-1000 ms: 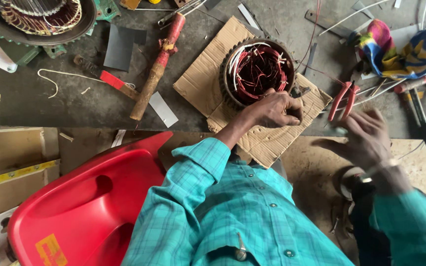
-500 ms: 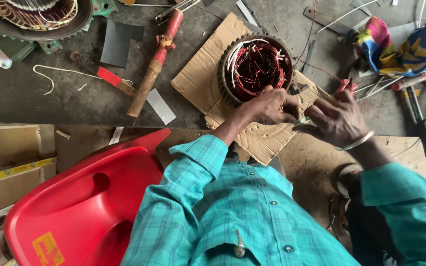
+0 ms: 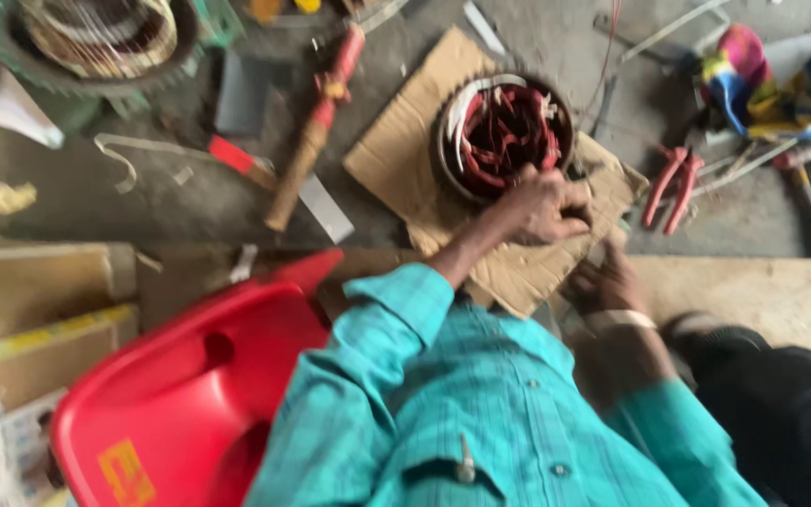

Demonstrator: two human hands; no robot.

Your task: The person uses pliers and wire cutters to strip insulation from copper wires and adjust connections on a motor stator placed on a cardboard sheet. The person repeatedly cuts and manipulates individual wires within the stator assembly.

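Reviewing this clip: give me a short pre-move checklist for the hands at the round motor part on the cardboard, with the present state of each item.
1. Left hand on the near rim of the motor part: ok.
2. Right hand on the cardboard below it: ok.
3. Motor part sits fully on the cardboard: ok.
4. What the fingers grip: cannot tell, picture blurred.
5. Red pliers lie apart to the right, untouched: ok.
6. Wooden-handled tool lies off the cardboard to the left: ok.
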